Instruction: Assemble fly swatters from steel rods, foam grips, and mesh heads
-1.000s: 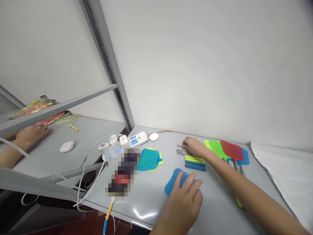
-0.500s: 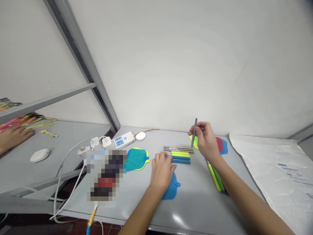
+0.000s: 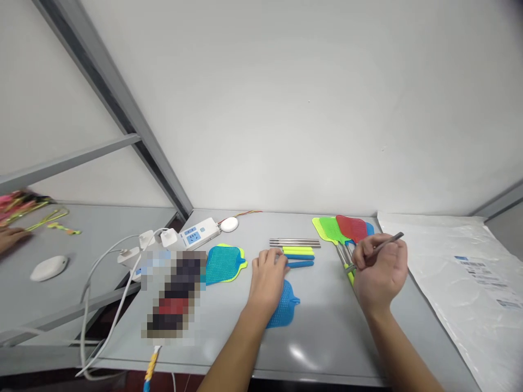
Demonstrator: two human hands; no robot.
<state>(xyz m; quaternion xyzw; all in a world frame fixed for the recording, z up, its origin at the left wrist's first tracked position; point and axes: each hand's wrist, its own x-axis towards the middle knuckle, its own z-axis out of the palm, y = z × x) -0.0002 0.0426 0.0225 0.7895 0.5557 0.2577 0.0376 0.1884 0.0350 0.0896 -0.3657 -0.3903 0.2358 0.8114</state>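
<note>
My right hand point(image 3: 382, 272) is closed round a short metal rod point(image 3: 392, 239), held tilted above the handle end of a fan of fly swatters. My left hand point(image 3: 267, 277) has its fingers curled on the left end of the lower blue handle point(image 3: 301, 264), which lies at a slight slant. Just above it lie another blue handle point(image 3: 302, 256) and yellow-green handles point(image 3: 298, 250). Several metal rods point(image 3: 294, 243) are lined up behind these. A blue fly swatter head point(image 3: 286, 310) lies partly under my left wrist.
Teal and yellow-green swatter heads point(image 3: 224, 264) lie left. Green point(image 3: 333, 230) and red swatters point(image 3: 351, 227) are fanned at back right. A white plastic mailer point(image 3: 441, 245) covers the right side. A power strip point(image 3: 200, 233), cables and a blurred-out object stand left; another person's hand point(image 3: 12, 239) is beyond the frame post.
My right hand has moved right and toward me with the rod, uncovering the fanned swatters. The lower blue handle has turned slightly at my left hand. The view has shifted a little.
</note>
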